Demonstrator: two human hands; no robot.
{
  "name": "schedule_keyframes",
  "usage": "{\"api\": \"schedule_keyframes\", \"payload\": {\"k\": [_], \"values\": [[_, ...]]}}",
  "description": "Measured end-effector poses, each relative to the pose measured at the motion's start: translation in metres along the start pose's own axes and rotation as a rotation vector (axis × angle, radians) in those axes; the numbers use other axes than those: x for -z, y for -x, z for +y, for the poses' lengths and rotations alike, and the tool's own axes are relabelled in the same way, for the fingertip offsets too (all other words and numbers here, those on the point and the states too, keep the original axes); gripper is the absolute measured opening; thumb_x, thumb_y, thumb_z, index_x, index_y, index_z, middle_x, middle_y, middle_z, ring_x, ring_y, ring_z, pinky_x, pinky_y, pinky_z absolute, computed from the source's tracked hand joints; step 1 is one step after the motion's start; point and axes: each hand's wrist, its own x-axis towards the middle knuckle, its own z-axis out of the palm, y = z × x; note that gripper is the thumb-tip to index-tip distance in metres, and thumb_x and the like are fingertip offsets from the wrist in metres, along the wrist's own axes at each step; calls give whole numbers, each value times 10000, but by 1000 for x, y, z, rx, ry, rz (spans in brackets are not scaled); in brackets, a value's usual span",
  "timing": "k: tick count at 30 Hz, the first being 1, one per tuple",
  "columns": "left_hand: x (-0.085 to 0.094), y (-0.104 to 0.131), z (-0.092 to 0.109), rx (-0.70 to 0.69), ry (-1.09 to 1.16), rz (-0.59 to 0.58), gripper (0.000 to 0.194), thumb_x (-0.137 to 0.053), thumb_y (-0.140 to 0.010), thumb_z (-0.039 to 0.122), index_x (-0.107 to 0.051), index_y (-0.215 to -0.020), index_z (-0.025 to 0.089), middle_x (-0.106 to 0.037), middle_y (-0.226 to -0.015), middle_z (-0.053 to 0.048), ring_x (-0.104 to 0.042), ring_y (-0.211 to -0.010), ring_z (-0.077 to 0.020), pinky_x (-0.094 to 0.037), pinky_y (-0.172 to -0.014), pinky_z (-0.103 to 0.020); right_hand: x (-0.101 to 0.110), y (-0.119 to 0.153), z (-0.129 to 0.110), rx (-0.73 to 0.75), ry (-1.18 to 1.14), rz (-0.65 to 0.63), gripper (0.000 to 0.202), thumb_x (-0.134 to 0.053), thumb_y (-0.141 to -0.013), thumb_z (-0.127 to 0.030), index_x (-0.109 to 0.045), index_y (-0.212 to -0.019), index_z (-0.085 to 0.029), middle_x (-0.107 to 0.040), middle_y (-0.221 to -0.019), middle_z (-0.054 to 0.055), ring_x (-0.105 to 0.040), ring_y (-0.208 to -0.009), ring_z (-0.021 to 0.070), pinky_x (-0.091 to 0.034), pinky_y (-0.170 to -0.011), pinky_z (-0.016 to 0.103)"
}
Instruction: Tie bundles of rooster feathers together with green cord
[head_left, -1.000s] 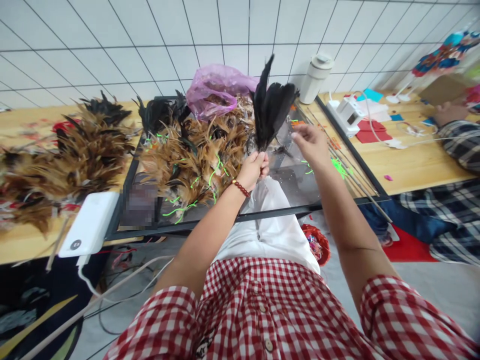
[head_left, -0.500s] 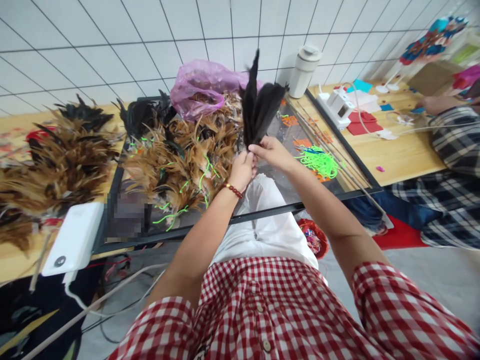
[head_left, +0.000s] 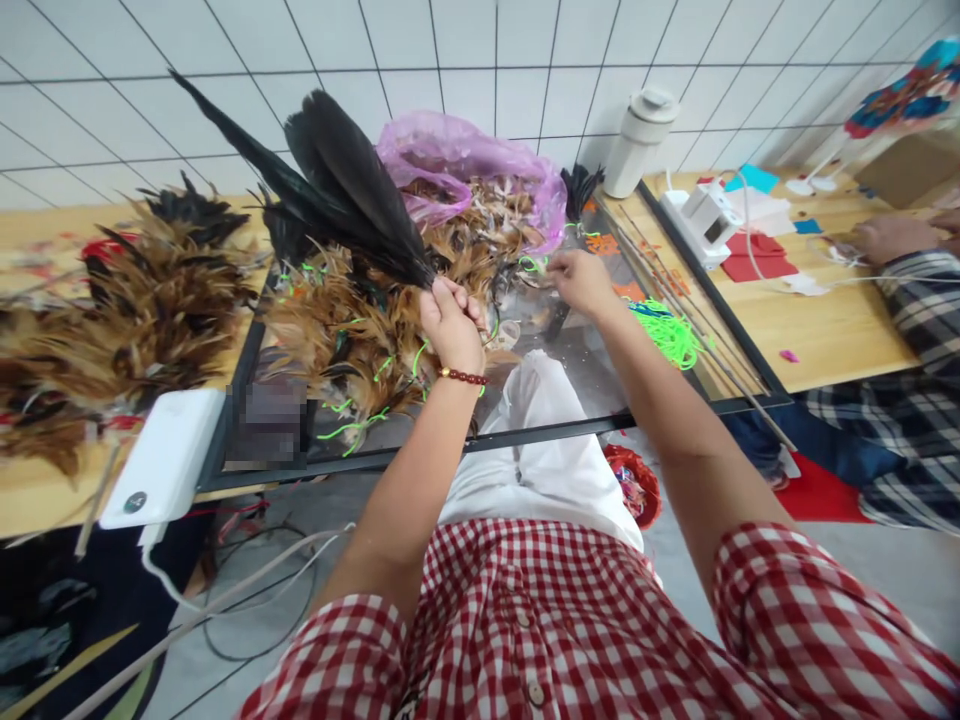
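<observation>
My left hand (head_left: 454, 328), wearing a bead bracelet, is closed around the quill ends of a bunch of long black feathers (head_left: 352, 185), which lean up and to the left. My right hand (head_left: 583, 282) is held apart to the right, thumb and fingers pinched together. Close by its fingertips curls a bright green cord (head_left: 531, 264); whether it is gripped I cannot make out. Brown feather bundles (head_left: 360, 330), some bound with green cord, spread beneath and left of my left hand. Behind them lies a pink plastic bag (head_left: 551, 200) with more brown feathers.
A black-rimmed tray (head_left: 540, 434) spans my lap and the table. Green cord (head_left: 671, 335) is heaped at its right, beside thin rods. A white tumbler (head_left: 641, 140), a power strip (head_left: 705, 215) and a white power bank (head_left: 165, 455) stand around. At right is another person's sleeve (head_left: 926, 300).
My hands have parted. The left has swung the black feathers left and tilted them over; the right has let go of them and moved right, towards the green cord.
</observation>
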Motion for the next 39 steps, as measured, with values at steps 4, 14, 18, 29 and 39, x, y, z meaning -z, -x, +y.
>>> {"api": "schedule_keyframes", "payload": {"k": [4, 14, 18, 29, 39], "values": [[1, -2, -2, 9, -12, -1, 399, -616, -977, 472, -420, -748, 210, -410, -577, 89, -393, -402, -32, -308, -402, -144, -19, -18, -21, -32, 32, 27, 316, -678, -862, -282, -744, -1134, -136, -713, -1251, 205, -668, -1151, 358, -533, -994, 496], [0, -3, 0, 33, -9, 17, 398, -587, -992, 489, -417, -765, 209, -400, -582, 93, -389, -405, -23, -301, -396, -127, 21, -43, 28, -346, -894, 10, 171, -665, -889, -123, -610, -732, -163, -578, -572, -20, -467, -456, 63, -366, -435, 174], [0, -3, -1, 44, -12, 3, 420, -613, -967, 523, -418, -763, 211, -405, -578, 92, -388, -403, -24, -294, -387, -128, 42, -32, 31, -312, -978, -116, 106, -727, -874, -140, -646, -808, -158, -680, -672, 0, -540, -495, 40, -323, -420, 144], [1, -5, -3, 40, -24, 19, 414, -614, -968, 509, -422, -760, 208, -399, -586, 95, -377, -397, -23, -288, -387, -134, 35, -40, 29, -162, -124, 129, 279, -689, -850, -137, -749, -1122, -142, -752, -1153, 140, -692, -1046, 259, -526, -971, 411], [1, -4, -2, 52, -39, 30, 408, -594, -977, 521, -429, -772, 209, -403, -587, 93, -381, -410, -23, -297, -401, -127, -6, -37, -6, 293, 170, -95, 426, -506, -888, -145, -759, -1224, -213, -699, -1309, 114, -644, -1201, 337, -480, -1045, 498]]}}
